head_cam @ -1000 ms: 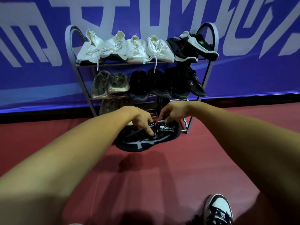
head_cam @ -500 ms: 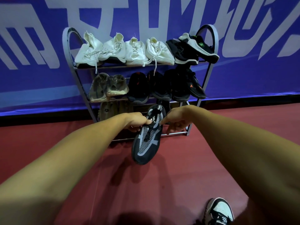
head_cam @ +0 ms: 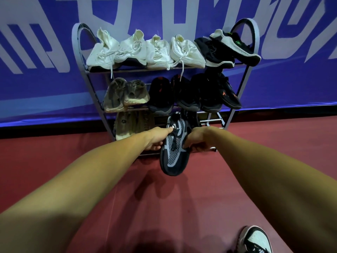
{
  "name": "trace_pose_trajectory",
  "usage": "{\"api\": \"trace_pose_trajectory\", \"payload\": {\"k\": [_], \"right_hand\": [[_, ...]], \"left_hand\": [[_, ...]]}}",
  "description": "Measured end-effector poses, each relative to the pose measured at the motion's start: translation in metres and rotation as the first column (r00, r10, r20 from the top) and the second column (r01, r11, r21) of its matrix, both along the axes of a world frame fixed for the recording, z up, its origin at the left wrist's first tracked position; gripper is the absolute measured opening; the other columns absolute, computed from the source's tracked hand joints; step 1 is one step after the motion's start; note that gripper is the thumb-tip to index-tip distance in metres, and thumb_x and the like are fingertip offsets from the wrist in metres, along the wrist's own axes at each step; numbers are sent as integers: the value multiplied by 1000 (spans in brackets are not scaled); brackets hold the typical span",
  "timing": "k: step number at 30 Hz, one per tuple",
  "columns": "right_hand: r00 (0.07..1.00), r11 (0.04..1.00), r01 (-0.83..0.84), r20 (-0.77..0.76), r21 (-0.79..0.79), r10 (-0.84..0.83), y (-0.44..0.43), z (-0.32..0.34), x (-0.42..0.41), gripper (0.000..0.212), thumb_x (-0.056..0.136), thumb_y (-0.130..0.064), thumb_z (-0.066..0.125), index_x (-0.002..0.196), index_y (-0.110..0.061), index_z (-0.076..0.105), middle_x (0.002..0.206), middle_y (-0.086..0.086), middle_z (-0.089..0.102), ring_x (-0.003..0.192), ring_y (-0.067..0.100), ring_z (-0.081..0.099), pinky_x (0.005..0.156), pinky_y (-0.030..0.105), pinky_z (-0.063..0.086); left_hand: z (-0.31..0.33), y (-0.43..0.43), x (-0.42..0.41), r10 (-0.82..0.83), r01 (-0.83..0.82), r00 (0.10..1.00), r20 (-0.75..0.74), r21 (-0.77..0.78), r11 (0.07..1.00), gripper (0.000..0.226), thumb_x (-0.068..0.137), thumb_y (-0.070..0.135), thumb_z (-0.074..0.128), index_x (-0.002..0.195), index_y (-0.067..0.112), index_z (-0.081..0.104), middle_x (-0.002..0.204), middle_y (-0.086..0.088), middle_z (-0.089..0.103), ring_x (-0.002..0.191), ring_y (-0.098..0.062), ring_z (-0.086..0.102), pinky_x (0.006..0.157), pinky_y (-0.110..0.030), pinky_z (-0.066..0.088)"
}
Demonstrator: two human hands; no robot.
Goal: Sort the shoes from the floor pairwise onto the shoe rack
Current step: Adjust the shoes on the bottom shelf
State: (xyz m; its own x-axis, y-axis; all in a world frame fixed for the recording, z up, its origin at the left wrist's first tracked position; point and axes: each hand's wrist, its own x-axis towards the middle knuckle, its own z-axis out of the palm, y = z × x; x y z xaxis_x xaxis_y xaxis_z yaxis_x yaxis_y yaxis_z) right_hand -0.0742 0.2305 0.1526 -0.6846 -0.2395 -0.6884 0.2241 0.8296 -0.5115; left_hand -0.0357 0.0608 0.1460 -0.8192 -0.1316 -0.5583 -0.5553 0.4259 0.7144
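Note:
A black and grey mesh shoe [head_cam: 174, 150] hangs in front of the bottom shelf of the grey shoe rack [head_cam: 78, 57], its toe pointing toward me and its heel at the shelf. My left hand [head_cam: 157, 138] grips its left side near the laces. My right hand [head_cam: 197, 139] grips its right side. A second dark shoe [head_cam: 191, 118] lies on the bottom shelf just behind, mostly hidden.
The top shelf holds several white shoes [head_cam: 145, 50] and a black pair [head_cam: 228, 49]. The middle shelf holds a tan pair [head_cam: 125, 94] and several black shoes [head_cam: 193, 92]. A beige pair [head_cam: 127, 124] sits bottom left. My own shoe [head_cam: 255, 240] stands on the red floor.
The shoe has turned from lying sideways to lengthwise, toe toward me, and has moved up and back toward the bottom shelf. Both hands have stayed on it.

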Motion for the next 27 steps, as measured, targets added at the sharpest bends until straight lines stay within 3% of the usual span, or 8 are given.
{"api": "trace_pose_trajectory", "payload": {"k": [3,7,10,15,18,21,24,27], "right_hand": [[991,996,65,-116,-58,-71,1,-6,-6,18,89,-2,62,74,-10,55,62,6,49,49,14,42,44,20,35],[966,978,163,-180,-132,-186,-2,-25,-8,13,85,-4,60,73,-8,57,76,13,54,67,23,50,60,31,39],[958,966,182,-190,-182,-216,-3,-36,-15,6,82,-5,66,78,-6,61,78,14,58,70,23,54,60,32,43],[987,975,137,-62,-174,-150,-3,-50,-36,14,76,-7,77,83,-10,66,100,14,69,94,27,66,94,44,53],[987,973,146,92,-178,-131,-5,-41,-30,16,93,-17,63,105,-27,60,90,3,66,78,16,62,67,26,44],[981,959,175,126,-224,-149,-3,-43,-36,33,97,-3,57,106,-35,54,75,0,60,60,11,55,45,19,40],[988,976,133,-58,-171,-144,-15,-52,-44,31,87,0,68,116,-10,62,89,8,68,76,19,66,60,26,55],[968,983,150,-189,-101,-167,-19,-55,-52,26,84,-8,74,105,-4,60,82,8,60,71,20,57,54,24,41]], "left_hand": [[3,2,-3,-40,41,997,66,-17,999,41,87,62,56,84,22,59,64,6,43,53,-8,39,49,-20,35],[-8,5,-8,-169,170,984,58,-21,985,8,82,16,64,88,18,58,61,2,47,44,-7,40,47,-20,32],[-23,2,-12,-156,156,988,18,-30,987,16,79,-2,60,85,13,58,70,-6,52,48,-10,42,45,-19,33],[-35,-6,-23,-40,37,997,-65,-56,998,18,80,-4,56,81,13,63,72,-2,57,61,-12,46,48,-20,35],[-40,-9,-32,-1,-5,995,-101,-62,998,17,85,1,55,93,14,63,88,-2,60,72,-12,49,52,-21,38],[-36,-8,-41,40,-46,991,-124,-50,998,24,89,9,56,111,19,63,93,2,59,81,-11,49,57,-21,39],[-36,-10,-48,23,-24,999,-37,-24,999,57,85,8,56,138,28,51,91,2,57,75,-12,47,57,-22,39],[-41,-9,-58,16,-16,1000,15,-2,1000,82,81,2,55,153,31,30,110,-2,59,72,-11,48,53,-21,39]]}}
